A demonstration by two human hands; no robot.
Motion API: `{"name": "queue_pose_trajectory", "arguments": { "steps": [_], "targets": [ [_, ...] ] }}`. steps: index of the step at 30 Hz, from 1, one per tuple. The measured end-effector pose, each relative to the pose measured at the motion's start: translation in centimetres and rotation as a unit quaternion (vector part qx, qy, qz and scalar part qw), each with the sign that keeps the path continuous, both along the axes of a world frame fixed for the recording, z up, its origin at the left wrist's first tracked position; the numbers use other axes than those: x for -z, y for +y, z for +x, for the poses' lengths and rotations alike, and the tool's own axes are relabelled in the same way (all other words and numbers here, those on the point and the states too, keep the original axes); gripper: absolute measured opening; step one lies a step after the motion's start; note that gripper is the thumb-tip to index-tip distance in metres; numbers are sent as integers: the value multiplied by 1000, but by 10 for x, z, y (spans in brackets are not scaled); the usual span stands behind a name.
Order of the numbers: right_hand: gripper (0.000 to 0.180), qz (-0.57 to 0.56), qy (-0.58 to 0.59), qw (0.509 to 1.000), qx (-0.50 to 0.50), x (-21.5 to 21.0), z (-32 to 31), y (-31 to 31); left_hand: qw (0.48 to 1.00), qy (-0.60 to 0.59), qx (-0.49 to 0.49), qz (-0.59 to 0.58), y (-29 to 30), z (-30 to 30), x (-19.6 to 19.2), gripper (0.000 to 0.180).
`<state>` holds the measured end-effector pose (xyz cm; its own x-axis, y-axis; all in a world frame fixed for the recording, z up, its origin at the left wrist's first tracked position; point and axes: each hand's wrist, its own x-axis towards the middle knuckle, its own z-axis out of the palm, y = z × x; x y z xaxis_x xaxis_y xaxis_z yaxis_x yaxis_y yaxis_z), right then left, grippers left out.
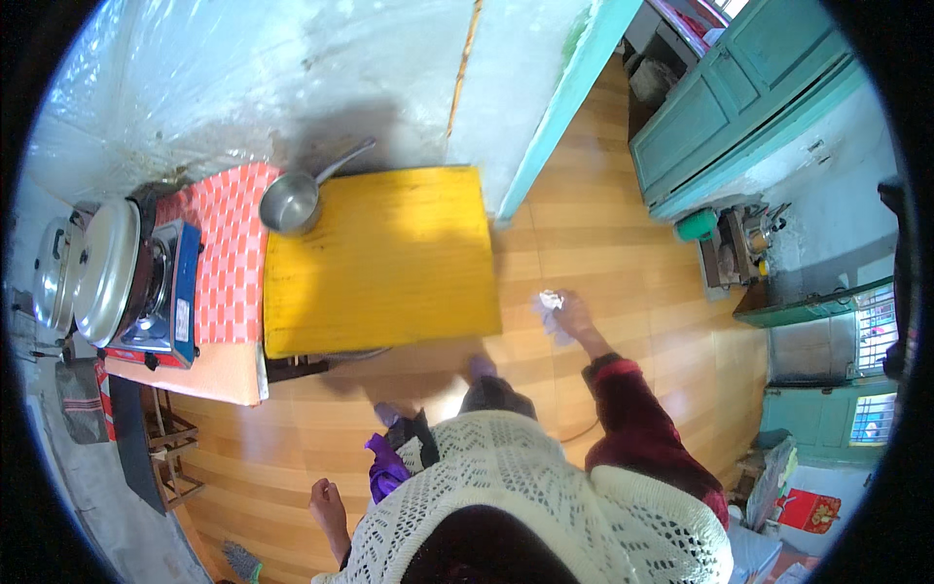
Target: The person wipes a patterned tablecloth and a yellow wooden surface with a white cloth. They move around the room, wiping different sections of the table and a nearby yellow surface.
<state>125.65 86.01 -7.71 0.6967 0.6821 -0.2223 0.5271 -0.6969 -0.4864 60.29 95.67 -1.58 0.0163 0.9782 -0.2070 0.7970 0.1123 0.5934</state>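
Out over the floor to the right of the yellow table, my right hand (572, 313) is closed on a crumpled whitish cloth (553, 304). Part of the cloth hangs below the fingers, and it could be thin plastic. My left hand (328, 503) hangs low at my left side, fingers curled in, with nothing visible in it. A steel saucepan (290, 203) stands on the back left corner of the yellow tabletop (389, 263), its handle pointing to the back right. Neither hand touches the pan or the table.
Left of the yellow table, a red-and-white checked cloth (230, 253) covers a counter with a gas stove (173, 292) and a large lidded pot (105, 273). A green door (744, 97) stands at the back right. A small shelf (737, 248) holds a green container (697, 225).
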Motion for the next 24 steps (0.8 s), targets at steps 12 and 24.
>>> {"name": "queue_pose_trajectory", "arguments": {
  "steps": [12, 24],
  "targets": [
    [34, 174, 75, 980, 58, -64, 140, 5, 998, 14, 39, 47, -8, 139, -24, 19],
    [25, 523, 161, 834, 68, -267, 231, 122, 981, -133, 4, 141, -27, 157, 33, 12]
  ]
}}
